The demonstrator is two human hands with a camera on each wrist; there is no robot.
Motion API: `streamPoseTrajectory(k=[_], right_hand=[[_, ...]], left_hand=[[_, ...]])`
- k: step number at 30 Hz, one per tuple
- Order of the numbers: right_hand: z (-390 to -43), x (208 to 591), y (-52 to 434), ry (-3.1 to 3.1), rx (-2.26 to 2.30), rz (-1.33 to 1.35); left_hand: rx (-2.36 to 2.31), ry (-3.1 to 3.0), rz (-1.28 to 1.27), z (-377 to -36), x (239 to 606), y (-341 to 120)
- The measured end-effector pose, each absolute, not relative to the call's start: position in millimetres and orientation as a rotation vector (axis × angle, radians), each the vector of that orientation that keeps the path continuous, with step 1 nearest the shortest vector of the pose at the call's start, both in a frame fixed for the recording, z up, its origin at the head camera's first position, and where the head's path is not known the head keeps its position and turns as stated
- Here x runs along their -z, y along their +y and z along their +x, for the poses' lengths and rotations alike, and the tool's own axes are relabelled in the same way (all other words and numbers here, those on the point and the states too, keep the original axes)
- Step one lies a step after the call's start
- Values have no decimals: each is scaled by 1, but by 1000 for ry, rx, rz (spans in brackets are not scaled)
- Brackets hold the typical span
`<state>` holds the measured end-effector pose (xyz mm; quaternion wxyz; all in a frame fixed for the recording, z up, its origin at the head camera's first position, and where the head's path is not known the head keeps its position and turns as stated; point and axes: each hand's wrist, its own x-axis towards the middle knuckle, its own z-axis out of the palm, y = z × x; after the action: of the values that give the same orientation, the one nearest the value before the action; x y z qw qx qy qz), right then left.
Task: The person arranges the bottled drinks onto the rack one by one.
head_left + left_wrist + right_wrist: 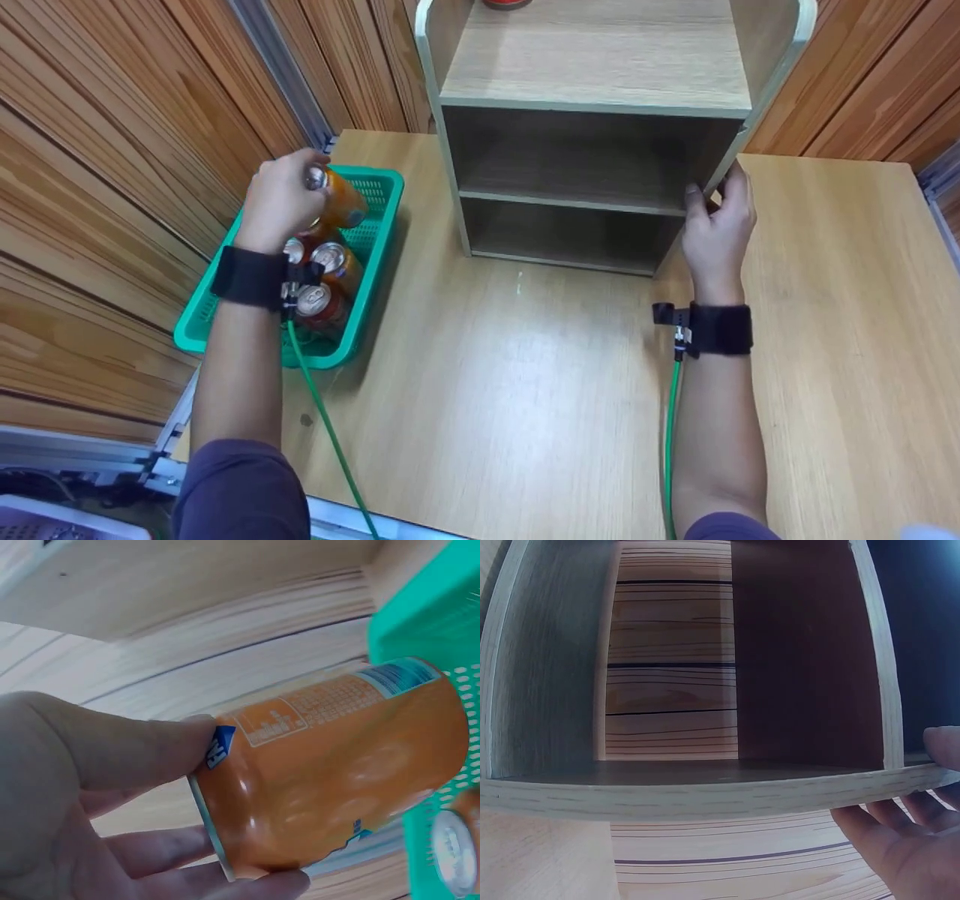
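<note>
The left hand (281, 199) is wrapped round an orange can (341, 199), fingers and thumb curled on its body, and holds it tilted on its side just above the far end of the green basket (379, 247), which sits at the left edge of the bench (525, 390). The left wrist view shows the grip sitting close to the can's rim end (214, 829), with the thumb (142, 750) along the side and the fingers underneath, so most of the can's length hangs out past the hand. More cans (334, 262) stand upright in the basket below it, tops showing. The right hand (720, 225) grips the right side panel of the wooden shelf unit (592, 97), thumb on the front edge and fingers curled round the outside; the shelf unit stands at the far middle of the bench with two open compartments facing near. To do this step well, I would judge that the can needs turning upright on its way across, since a grip so near one end could let it swing or slip. The middle compartment (577, 169) looks the easiest to reach, and the right hand bracing the panel should keep the unit from sliding when the can is set in. A red thing (506, 4) on the top shelf is cut off by the frame.
</note>
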<state>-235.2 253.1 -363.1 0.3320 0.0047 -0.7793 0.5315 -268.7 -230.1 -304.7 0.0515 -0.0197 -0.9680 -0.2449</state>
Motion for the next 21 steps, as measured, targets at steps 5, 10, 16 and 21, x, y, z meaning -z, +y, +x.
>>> streamPoseTrajectory(k=[5, 10, 16, 21], right_hand=[[-232, 363, 253, -2049, -1388, 5], [-231, 364, 254, -2045, -1390, -18], [-228, 365, 258, -2037, -1375, -7], [-225, 365, 260, -2016, -1349, 9]], left_hand=[[727, -2861, -126, -251, 292, -218], [754, -2828, -212, -233, 273, -199], [794, -2847, -371, -207, 256, -176], [756, -2814, -555, -190, 248, -159]])
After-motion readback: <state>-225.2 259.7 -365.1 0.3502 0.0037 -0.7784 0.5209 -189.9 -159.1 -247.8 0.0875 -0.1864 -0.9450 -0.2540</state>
